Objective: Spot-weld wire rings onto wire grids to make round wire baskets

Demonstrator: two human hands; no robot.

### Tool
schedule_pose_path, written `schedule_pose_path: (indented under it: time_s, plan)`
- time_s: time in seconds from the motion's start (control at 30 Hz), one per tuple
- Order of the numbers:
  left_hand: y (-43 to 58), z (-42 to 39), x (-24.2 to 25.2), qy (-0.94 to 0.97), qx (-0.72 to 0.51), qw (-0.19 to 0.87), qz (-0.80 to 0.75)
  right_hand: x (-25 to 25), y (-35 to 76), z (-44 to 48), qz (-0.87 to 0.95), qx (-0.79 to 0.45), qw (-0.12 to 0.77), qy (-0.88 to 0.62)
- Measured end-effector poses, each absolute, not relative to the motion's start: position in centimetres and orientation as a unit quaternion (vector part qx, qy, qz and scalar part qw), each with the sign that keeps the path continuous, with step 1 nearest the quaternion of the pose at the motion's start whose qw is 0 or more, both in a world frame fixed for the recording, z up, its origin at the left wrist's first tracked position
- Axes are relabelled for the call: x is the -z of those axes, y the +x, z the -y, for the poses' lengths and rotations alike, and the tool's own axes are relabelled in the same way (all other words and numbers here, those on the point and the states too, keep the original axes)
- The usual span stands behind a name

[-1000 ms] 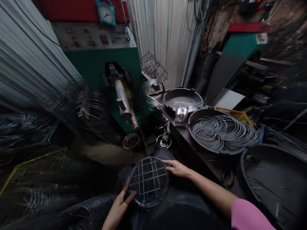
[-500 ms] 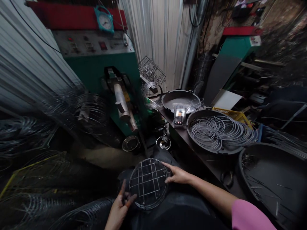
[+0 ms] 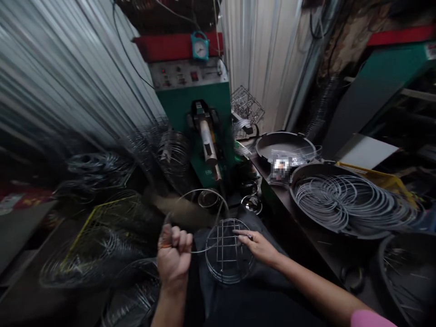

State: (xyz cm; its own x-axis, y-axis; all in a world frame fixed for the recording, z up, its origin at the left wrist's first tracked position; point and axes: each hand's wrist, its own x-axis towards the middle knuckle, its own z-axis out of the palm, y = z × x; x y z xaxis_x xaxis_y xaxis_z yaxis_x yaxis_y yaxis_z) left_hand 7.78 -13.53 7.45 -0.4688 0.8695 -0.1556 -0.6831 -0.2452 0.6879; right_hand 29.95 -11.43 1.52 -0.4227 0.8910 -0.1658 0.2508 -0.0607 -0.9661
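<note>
A round wire grid (image 3: 218,247), with crossed rods inside its rim, lies on dark cloth over my lap; rings are stacked along its lower edge. My left hand (image 3: 175,256) is closed around a thin wire ring (image 3: 203,190), held up and tilted at the grid's left. Part of that ring passes close to the grid's left side; whether they touch is unclear. Over the grid's upper right lies my right hand (image 3: 260,247), its fingers drawn together and pointing left across the rods. A small dark spot shows at its fingers, too small to name.
A green machine (image 3: 216,109) with a protruding metal cylinder stands ahead. On the bench at right, a dark round pan (image 3: 295,217) holds many wire rings, and another pan (image 3: 262,136) stands behind it. Wire coils (image 3: 173,152) and a yellow-edged crate (image 3: 80,231) are at left.
My left hand has risen from beside the grid and now grips a wire ring. My right hand has shifted from the grid's edge onto its rods. The view has turned left.
</note>
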Motion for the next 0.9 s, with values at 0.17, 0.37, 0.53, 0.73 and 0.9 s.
schedule_pose_path:
  time_s: [0.17,0.37,0.53,0.73,0.9]
  plan:
    - [10.3,13.7,-5.7,0.122,-0.755,0.560,-0.318,-1.2,28.3,12.1,0.584,-0.568,0.347,-0.464]
    - [10.3,13.8,-5.1,0.115,-0.743,0.571,-0.331,-1.8,28.7,11.6,0.540,-0.538,0.418,-0.495]
    - [10.1,13.8,-5.0,0.164,-0.710,0.544,-0.416,-2.0,29.2,10.6,0.573,-0.470,0.427,-0.518]
    - [7.9,14.6,-1.9,0.247,-0.550,0.572,-0.556,0.6,30.3,10.4,0.629,-0.432,0.356,-0.539]
    - [6.9,14.4,1.1,0.357,-0.469,0.517,-0.621,2.3,30.7,10.8,0.659,-0.392,0.309,-0.563]
